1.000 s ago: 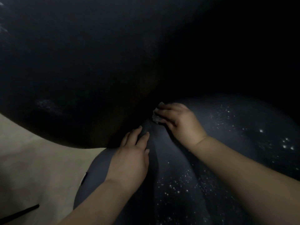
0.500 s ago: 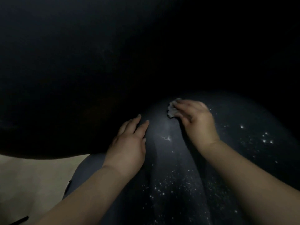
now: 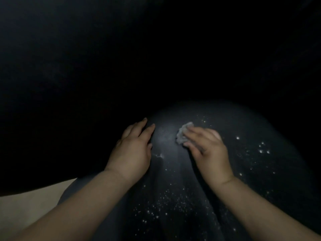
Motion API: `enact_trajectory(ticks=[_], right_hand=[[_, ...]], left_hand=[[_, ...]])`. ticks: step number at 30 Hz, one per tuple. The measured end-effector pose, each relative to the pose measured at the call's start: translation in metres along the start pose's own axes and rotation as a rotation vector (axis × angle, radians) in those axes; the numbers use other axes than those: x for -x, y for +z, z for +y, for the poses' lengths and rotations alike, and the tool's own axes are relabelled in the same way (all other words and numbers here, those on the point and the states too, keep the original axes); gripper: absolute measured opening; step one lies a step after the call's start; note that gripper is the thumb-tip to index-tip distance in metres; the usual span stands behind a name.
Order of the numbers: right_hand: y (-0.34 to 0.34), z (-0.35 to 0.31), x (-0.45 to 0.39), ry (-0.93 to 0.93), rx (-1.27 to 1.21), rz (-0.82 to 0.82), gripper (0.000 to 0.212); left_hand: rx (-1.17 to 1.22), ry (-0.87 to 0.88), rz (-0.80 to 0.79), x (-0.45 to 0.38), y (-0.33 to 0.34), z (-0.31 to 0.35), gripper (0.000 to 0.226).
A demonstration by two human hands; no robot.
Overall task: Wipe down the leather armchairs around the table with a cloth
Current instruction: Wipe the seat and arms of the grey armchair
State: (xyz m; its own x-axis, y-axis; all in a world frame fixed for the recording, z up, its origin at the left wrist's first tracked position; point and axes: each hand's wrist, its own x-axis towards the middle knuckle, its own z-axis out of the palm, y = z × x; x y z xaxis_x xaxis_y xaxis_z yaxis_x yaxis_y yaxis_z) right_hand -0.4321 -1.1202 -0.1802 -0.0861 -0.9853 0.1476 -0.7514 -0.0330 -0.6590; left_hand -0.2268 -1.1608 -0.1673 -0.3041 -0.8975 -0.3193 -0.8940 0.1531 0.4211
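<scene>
The right hand [image 3: 206, 150] presses a small crumpled grey cloth [image 3: 183, 133] onto the dark speckled leather armchair [image 3: 173, 180]; the left hand [image 3: 133, 152], beside the cloth, lies flat and released. The cloth looks soft and light, best bunched under the fingertips.

Two bare forearms, no sleeves, short fingernails

A dim indoor room, kind unclear: dark leather armchair [image 3: 173, 171], pale floor [image 3: 26, 209]

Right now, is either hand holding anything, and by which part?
The right hand presses a small wadded cloth under its fingertips onto the armchair. The left hand lies flat on the leather, holding nothing.
</scene>
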Motion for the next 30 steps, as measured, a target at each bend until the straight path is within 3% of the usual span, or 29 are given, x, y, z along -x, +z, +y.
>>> enact_trajectory(ticks=[3,6,9,12,15,20,23,26,30], right_hand=[[0.008,-0.002,-0.025,-0.121,-0.017,-0.084,0.031],[-0.005,0.024,-0.059,0.022,0.046,0.038,0.026],[-0.019,0.035,-0.033,0.113,0.061,0.092,0.028],[-0.010,0.019,-0.002,-0.001,0.005,-0.002,0.030],[-0.012,0.028,-0.031,-0.068,-0.002,-0.085,0.028],[-0.030,0.047,-0.035,0.192,-0.001,0.105,0.025],[-0.020,0.025,0.009,0.083,-0.038,0.005,0.030],[-0.023,0.033,-0.002,-0.007,-0.059,-0.064,0.028],[-0.047,0.067,-0.017,0.218,0.022,0.140,0.025]], left_hand=[[-0.013,0.023,-0.022,-0.008,0.000,0.005,0.056],[-0.044,0.055,-0.026,-0.018,-0.001,0.006,0.055],[-0.061,0.067,-0.036,-0.027,-0.002,0.010,0.054],[-0.090,0.066,-0.051,-0.033,0.000,0.020,0.055],[-0.109,0.055,-0.069,-0.037,0.005,0.029,0.058],[-0.148,0.059,-0.076,-0.041,0.004,0.035,0.061],[-0.176,0.074,-0.082,-0.042,0.005,0.043,0.062],[-0.205,0.133,-0.084,-0.044,0.010,0.056,0.062],[-0.209,0.169,-0.068,-0.047,0.015,0.069,0.063]])
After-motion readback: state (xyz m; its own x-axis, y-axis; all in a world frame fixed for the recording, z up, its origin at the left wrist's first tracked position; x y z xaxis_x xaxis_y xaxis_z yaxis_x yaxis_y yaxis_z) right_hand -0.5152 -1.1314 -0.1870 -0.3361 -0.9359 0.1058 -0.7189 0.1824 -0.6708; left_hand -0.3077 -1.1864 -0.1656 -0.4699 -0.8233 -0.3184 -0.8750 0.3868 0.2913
